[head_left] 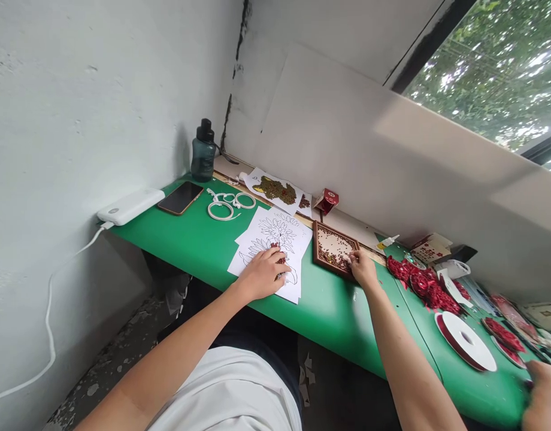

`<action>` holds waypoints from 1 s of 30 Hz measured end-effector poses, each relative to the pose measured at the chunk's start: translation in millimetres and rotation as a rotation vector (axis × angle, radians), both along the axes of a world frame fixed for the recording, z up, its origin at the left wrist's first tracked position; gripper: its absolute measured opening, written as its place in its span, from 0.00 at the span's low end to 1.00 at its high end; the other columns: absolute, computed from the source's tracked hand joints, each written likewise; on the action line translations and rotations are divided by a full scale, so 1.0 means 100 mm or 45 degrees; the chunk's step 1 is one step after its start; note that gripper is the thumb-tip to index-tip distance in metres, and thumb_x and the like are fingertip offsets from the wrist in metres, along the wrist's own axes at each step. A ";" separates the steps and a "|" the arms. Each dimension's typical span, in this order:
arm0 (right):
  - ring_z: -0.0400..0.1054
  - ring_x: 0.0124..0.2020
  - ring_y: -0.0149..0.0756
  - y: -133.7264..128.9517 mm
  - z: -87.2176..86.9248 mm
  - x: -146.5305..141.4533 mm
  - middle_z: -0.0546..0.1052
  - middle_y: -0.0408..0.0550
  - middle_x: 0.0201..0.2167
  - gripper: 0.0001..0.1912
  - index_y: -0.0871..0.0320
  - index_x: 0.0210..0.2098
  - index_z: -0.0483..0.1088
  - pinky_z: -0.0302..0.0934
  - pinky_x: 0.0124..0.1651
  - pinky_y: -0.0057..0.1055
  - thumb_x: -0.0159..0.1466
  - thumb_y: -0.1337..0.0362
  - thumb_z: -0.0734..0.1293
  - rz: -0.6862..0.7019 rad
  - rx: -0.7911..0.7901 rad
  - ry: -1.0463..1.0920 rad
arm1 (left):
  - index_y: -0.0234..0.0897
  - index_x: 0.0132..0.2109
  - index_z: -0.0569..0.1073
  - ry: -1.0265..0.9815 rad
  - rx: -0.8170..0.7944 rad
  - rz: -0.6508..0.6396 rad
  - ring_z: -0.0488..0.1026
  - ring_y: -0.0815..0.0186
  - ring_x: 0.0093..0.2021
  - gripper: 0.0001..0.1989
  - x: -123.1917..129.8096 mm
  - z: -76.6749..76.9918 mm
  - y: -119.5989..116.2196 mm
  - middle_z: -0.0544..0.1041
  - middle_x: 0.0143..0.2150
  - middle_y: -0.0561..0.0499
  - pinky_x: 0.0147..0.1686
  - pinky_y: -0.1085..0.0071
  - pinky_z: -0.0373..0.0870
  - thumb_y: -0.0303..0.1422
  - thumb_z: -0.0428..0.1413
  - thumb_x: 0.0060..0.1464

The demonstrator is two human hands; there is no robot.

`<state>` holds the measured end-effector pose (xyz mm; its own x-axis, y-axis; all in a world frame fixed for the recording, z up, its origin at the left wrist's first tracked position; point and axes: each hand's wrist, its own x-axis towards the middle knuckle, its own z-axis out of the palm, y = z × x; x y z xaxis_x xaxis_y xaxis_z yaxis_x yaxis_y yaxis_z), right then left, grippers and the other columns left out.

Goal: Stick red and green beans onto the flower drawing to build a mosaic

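My left hand (265, 272) lies with its fingers spread on a white sheet with a flower line drawing (279, 230). Small reddish-brown beans or beads (275, 245) show on the drawing beside and under its fingers. At the right corner of a brown wooden tray (317, 248), my right hand (363, 268) has its fingertips pinched together inside the rim. Loose reddish-brown beans or beads (332, 258) are scattered over the tray's pale bottom. Whatever sits between the right fingertips is too small to make out.
Behind the sheet lies a bean-covered picture (275, 190), near a small red box (326, 200). White tape rolls (220, 209), a phone (181, 198), a power bank (130, 206) and a bottle (203, 152) stand left. Rightward are red ribbons (430, 287), a spool (471, 340) and another person's blurred hand (545, 395).
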<state>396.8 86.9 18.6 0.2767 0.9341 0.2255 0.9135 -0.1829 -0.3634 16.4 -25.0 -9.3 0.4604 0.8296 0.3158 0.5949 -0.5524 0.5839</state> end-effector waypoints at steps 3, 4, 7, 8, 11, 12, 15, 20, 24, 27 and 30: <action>0.73 0.40 0.48 -0.11 0.04 -0.05 0.82 0.59 0.38 0.10 0.56 0.36 0.73 0.62 0.44 0.40 0.63 0.60 0.62 -0.018 0.158 0.073 | 0.47 0.48 0.83 -0.018 0.024 -0.023 0.56 0.52 0.77 0.11 -0.01 0.02 -0.02 0.69 0.71 0.52 0.72 0.45 0.63 0.34 0.56 0.66; 0.73 0.39 0.48 -0.15 0.04 -0.08 0.82 0.59 0.38 0.10 0.56 0.36 0.73 0.63 0.45 0.40 0.64 0.59 0.62 -0.006 0.203 0.102 | 0.47 0.46 0.84 -0.031 0.027 -0.030 0.56 0.52 0.76 0.11 -0.01 0.03 -0.02 0.70 0.70 0.53 0.72 0.45 0.63 0.34 0.56 0.66; 0.73 0.36 0.45 -0.33 0.00 -0.26 0.81 0.56 0.36 0.12 0.56 0.38 0.73 0.65 0.44 0.40 0.64 0.55 0.62 0.064 0.298 0.195 | 0.47 0.44 0.84 -0.073 0.019 -0.056 0.60 0.52 0.74 0.09 0.00 0.03 -0.03 0.74 0.67 0.53 0.70 0.45 0.65 0.33 0.57 0.65; 0.73 0.35 0.44 -0.41 -0.02 -0.37 0.81 0.55 0.36 0.13 0.56 0.39 0.73 0.66 0.43 0.39 0.64 0.54 0.62 0.093 0.325 0.232 | 0.47 0.44 0.84 -0.081 0.012 -0.069 0.61 0.53 0.73 0.09 0.00 0.04 -0.03 0.75 0.66 0.54 0.70 0.45 0.66 0.33 0.57 0.65; 0.73 0.35 0.41 -0.73 -0.08 -0.84 0.80 0.51 0.37 0.14 0.55 0.42 0.73 0.68 0.40 0.37 0.66 0.51 0.66 0.243 0.445 0.448 | 0.48 0.44 0.84 -0.098 -0.014 -0.097 0.63 0.54 0.71 0.09 0.00 0.05 -0.03 0.76 0.64 0.55 0.69 0.47 0.67 0.32 0.58 0.64; 0.72 0.34 0.41 -0.84 -0.09 -1.03 0.79 0.49 0.36 0.13 0.54 0.43 0.73 0.68 0.40 0.37 0.65 0.52 0.68 0.320 0.488 0.536 | 0.48 0.44 0.84 -0.100 -0.021 -0.102 0.64 0.54 0.70 0.10 0.00 0.06 -0.03 0.76 0.64 0.56 0.68 0.48 0.67 0.31 0.57 0.65; 0.70 0.34 0.39 -1.12 -0.12 -1.55 0.78 0.46 0.34 0.10 0.52 0.46 0.73 0.68 0.40 0.37 0.67 0.57 0.70 0.488 0.482 0.660 | 0.48 0.41 0.84 -0.094 -0.040 -0.116 0.65 0.55 0.69 0.10 -0.01 0.08 -0.01 0.77 0.63 0.56 0.68 0.49 0.67 0.33 0.57 0.66; 0.70 0.32 0.38 -1.21 -0.26 -1.85 0.81 0.46 0.35 0.11 0.51 0.49 0.73 0.68 0.37 0.36 0.67 0.61 0.68 0.523 0.309 0.789 | 0.46 0.47 0.81 -0.092 -0.076 -0.082 0.66 0.54 0.67 0.06 0.00 0.10 0.02 0.77 0.61 0.52 0.66 0.51 0.69 0.36 0.62 0.63; 0.72 0.32 0.37 -1.18 -0.33 -1.81 0.84 0.46 0.38 0.14 0.51 0.51 0.73 0.68 0.38 0.36 0.66 0.65 0.66 0.563 0.273 0.804 | 0.44 0.54 0.74 -0.103 -0.062 -0.030 0.68 0.53 0.65 0.18 0.01 0.09 0.03 0.76 0.61 0.49 0.65 0.52 0.68 0.35 0.66 0.58; 0.76 0.35 0.39 -1.19 -0.33 -1.83 0.84 0.45 0.37 0.17 0.51 0.52 0.74 0.68 0.40 0.36 0.64 0.68 0.65 0.648 0.196 0.754 | 0.45 0.58 0.70 -0.086 -0.054 -0.001 0.67 0.52 0.66 0.24 0.02 0.07 0.02 0.74 0.62 0.49 0.65 0.52 0.68 0.35 0.67 0.57; 0.79 0.40 0.40 -1.20 -0.32 -1.85 0.84 0.46 0.38 0.18 0.50 0.53 0.75 0.70 0.44 0.38 0.64 0.68 0.67 0.686 0.211 0.731 | 0.45 0.58 0.69 -0.067 -0.056 -0.002 0.67 0.53 0.65 0.26 0.03 0.07 0.02 0.74 0.62 0.50 0.64 0.52 0.68 0.35 0.68 0.56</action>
<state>211.6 -33.1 -13.9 -0.0877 0.9390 0.3325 0.5234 0.3275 -0.7867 18.9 -22.7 -2.6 0.4459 0.8425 0.3024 0.5619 -0.5264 0.6381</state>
